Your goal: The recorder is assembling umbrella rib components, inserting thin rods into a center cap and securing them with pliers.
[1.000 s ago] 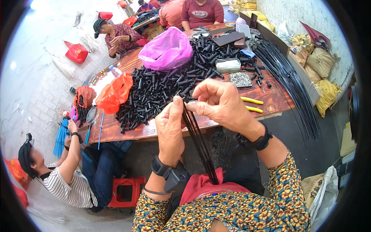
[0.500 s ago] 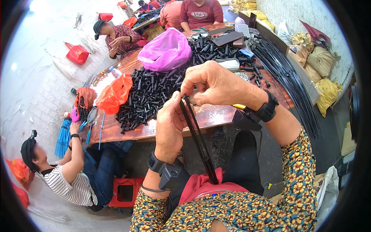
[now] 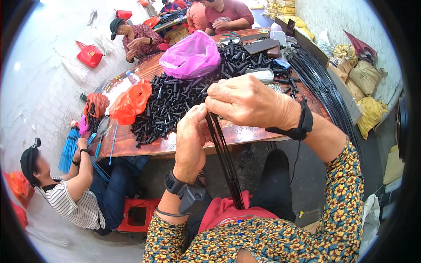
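A few thin black rods (image 3: 225, 160) slant down from my raised hands, their lower ends at the red cloth on my lap. My left hand (image 3: 191, 138) is closed around their upper ends, thumb up. Over the same tips sits my right hand (image 3: 250, 101), fingers bent down in a pinch and its back turned up. What lies between the right fingertips is mostly hidden; it may be only the rod tips. Beyond both hands, a heap of short black tubular parts (image 3: 169, 101) covers the table.
The reddish wooden table (image 3: 175, 148) holds a pink plastic bag (image 3: 190, 57), an orange bag (image 3: 131, 98), a phone (image 3: 262, 46) and a clear box (image 3: 262, 75). Long black rods (image 3: 326, 83) lie along its right side. A co-worker (image 3: 70, 188) sits at left with blue rods; others sit beyond.
My right hand has rolled over the rod tips, its fingers lower and closer together. The rods hang slightly more spread. Across the table, a person in dark red has leaned forward.
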`<action>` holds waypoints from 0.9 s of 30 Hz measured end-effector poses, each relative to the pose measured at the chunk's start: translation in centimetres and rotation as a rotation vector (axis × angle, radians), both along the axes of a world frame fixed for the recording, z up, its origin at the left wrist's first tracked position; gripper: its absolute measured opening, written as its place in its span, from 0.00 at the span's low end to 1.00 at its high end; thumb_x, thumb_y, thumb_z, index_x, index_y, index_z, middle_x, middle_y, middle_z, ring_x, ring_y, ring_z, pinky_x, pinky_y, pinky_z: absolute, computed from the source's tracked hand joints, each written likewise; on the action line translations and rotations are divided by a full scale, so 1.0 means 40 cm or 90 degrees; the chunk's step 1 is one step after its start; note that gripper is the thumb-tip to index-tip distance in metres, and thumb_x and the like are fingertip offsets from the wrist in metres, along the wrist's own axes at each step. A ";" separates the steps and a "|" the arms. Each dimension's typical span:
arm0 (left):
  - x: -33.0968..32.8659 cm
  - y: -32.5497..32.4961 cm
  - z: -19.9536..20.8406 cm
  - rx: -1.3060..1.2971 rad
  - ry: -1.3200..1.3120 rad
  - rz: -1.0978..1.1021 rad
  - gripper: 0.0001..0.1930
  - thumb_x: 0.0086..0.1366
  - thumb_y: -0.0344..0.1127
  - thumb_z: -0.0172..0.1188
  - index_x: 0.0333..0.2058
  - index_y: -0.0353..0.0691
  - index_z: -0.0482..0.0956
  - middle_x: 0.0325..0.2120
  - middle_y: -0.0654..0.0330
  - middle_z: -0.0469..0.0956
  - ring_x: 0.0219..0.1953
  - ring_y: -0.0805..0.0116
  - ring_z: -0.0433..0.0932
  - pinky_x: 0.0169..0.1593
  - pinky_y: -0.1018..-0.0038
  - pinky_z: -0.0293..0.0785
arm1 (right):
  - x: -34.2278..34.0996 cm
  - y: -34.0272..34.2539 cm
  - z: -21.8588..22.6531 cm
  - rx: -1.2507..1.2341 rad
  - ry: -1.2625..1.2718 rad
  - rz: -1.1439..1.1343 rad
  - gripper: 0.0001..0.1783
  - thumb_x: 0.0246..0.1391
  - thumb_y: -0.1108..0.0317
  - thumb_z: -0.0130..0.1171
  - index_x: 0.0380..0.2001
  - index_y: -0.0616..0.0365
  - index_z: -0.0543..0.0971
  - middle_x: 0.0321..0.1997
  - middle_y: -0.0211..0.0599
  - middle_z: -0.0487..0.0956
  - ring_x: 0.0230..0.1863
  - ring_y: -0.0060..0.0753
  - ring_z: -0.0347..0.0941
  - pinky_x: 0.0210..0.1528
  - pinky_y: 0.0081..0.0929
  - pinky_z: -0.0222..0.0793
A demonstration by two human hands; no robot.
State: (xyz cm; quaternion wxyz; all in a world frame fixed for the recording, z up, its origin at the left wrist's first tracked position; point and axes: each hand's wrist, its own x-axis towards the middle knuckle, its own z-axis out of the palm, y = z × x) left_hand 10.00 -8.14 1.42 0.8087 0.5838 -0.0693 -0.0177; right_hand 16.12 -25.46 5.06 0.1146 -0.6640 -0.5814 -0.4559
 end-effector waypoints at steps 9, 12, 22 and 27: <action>-0.008 0.052 0.004 -0.016 0.023 -0.006 0.19 0.68 0.48 0.46 0.37 0.37 0.76 0.26 0.60 0.78 0.26 0.70 0.76 0.31 0.76 0.69 | -0.081 0.014 -0.069 0.348 1.061 0.202 0.11 0.55 0.66 0.65 0.37 0.63 0.83 0.28 0.29 0.81 0.23 0.12 0.71 0.23 0.13 0.68; 0.002 0.061 0.001 -0.060 0.035 -0.043 0.18 0.67 0.46 0.46 0.37 0.37 0.75 0.26 0.60 0.78 0.27 0.71 0.77 0.31 0.75 0.71 | -0.087 0.046 -0.077 0.350 1.114 0.277 0.13 0.52 0.67 0.68 0.38 0.63 0.83 0.27 0.28 0.81 0.23 0.12 0.71 0.24 0.14 0.67; -0.002 0.080 0.017 -0.119 -0.009 -0.007 0.04 0.64 0.30 0.60 0.31 0.37 0.78 0.27 0.64 0.78 0.26 0.77 0.77 0.32 0.80 0.74 | -0.109 0.134 -0.106 0.508 0.941 0.184 0.07 0.48 0.73 0.69 0.29 0.63 0.80 0.27 0.27 0.80 0.28 0.12 0.73 0.27 0.14 0.67; 0.009 0.044 -0.014 -0.170 -0.115 0.154 0.04 0.61 0.26 0.64 0.28 0.36 0.78 0.25 0.64 0.78 0.26 0.80 0.75 0.32 0.82 0.71 | -0.120 0.173 -0.130 0.633 0.847 0.163 0.08 0.50 0.74 0.68 0.29 0.62 0.77 0.25 0.26 0.77 0.27 0.12 0.72 0.28 0.14 0.68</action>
